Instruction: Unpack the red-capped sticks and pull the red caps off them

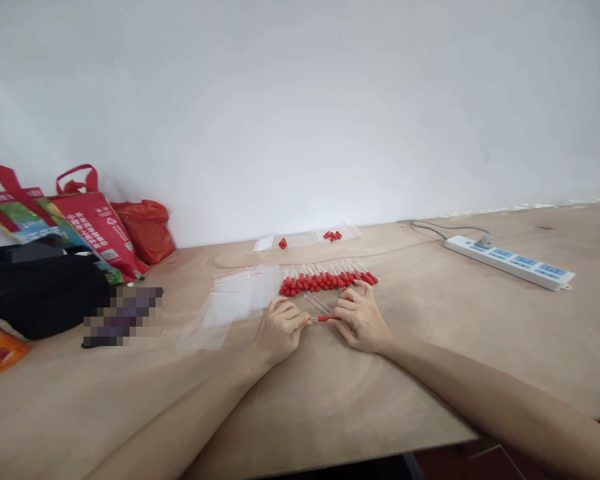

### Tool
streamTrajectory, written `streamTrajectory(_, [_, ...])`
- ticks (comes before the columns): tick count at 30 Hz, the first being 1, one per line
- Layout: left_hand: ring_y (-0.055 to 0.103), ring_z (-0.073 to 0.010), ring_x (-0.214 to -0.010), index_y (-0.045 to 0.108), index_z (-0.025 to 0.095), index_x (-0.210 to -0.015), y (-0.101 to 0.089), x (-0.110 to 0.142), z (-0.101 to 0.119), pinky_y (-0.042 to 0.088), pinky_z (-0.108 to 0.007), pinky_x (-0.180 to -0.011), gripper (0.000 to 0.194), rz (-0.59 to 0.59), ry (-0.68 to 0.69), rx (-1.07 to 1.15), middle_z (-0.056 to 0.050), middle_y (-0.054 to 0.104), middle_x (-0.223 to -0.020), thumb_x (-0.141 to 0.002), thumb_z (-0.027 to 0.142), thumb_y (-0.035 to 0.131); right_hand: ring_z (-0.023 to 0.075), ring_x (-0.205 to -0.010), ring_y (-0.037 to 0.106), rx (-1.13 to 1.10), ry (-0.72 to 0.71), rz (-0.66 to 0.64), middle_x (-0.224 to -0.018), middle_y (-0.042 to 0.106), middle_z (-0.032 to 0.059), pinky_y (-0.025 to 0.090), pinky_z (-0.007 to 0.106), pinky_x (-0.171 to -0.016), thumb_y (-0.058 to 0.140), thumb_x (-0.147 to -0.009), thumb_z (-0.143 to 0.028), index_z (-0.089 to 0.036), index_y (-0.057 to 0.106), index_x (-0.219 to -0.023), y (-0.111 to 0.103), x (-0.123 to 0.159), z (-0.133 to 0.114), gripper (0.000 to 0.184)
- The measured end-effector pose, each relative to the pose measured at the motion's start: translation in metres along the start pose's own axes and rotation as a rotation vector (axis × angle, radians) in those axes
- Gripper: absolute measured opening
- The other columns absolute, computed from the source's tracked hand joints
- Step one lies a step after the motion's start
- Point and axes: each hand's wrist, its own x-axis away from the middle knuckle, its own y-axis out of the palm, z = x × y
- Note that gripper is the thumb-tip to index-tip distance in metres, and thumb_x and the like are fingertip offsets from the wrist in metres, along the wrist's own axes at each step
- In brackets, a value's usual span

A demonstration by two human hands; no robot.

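Observation:
Between my two hands lies a thin clear dropper with a red rubber bulb, held level just above or on the table. The fingertips of my left hand pinch its clear tube. My right hand is closed on the red end, its fingers hiding part of it. A bit of red also shows among the right fingers. Just beyond the hands lie loose clear tubes. Past those, a row of droppers with red bulbs is laid side by side, bulbs toward me.
Clear zip bags lie left of the row. Farther back, more bags hold loose red bulbs. A white power strip with a cable is at right. Red shopping bags, a black bag and a blurred dark object are left.

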Motion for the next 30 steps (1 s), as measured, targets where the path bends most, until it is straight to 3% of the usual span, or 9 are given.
streamTrajectory(14, [0.056,-0.0123,-0.067,0.059,0.020,-0.072,0.001,0.002,0.000,0.034,-0.037,-0.086,0.021,-0.050,-0.063,0.035,0.001,0.064,-0.065,-0.084,0.018,0.042,0.0142,-0.078,0.048,-0.078,0.027,-0.043,-0.066,0.057,-0.0024,0.015,0.044,-0.094,0.047,-0.079,-0.024,-0.021,0.057,-0.073,-0.003,0.001,0.000,0.012])
streamTrajectory(18, [0.057,-0.0118,-0.064,0.059,0.019,-0.069,-0.008,0.013,-0.017,0.039,-0.034,-0.080,0.023,0.032,-0.124,-0.004,0.001,0.064,-0.067,-0.084,0.016,0.041,0.0142,-0.074,0.050,-0.037,0.162,0.053,-0.065,0.057,-0.0005,0.023,0.042,-0.090,0.046,-0.080,-0.025,-0.020,0.055,-0.067,-0.013,0.011,0.018,0.017])
streamTrajectory(21, [0.057,-0.0128,-0.065,0.059,0.019,-0.078,-0.015,0.021,-0.028,0.041,-0.032,-0.075,0.017,0.086,-0.138,-0.042,-0.001,0.064,-0.069,-0.085,0.020,0.044,0.0157,-0.077,0.053,-0.057,0.288,0.125,-0.073,0.060,0.0019,0.029,0.041,-0.085,0.048,-0.081,-0.030,-0.021,0.058,-0.072,-0.018,0.017,0.033,0.016])
streamTrajectory(25, [0.055,-0.0130,-0.068,0.059,0.017,-0.088,-0.015,0.022,-0.027,0.045,-0.025,-0.064,0.019,0.029,-0.190,0.016,-0.003,0.059,-0.073,-0.087,0.020,0.039,0.0160,-0.081,0.055,-0.272,0.255,0.112,-0.085,0.059,0.0060,0.041,0.033,-0.074,0.045,-0.083,-0.031,-0.021,0.060,-0.085,-0.013,0.015,0.039,0.018])
streamTrajectory(30, [0.053,-0.0124,-0.074,0.052,0.015,-0.107,-0.009,0.018,-0.023,0.047,-0.024,-0.069,0.030,-0.045,-0.222,0.042,-0.005,0.051,-0.083,-0.083,0.011,0.034,0.0154,-0.072,0.055,-0.312,0.376,0.190,-0.080,0.058,0.0059,0.045,0.029,-0.064,0.044,-0.082,-0.029,-0.020,0.057,-0.090,-0.004,0.011,0.039,0.018])
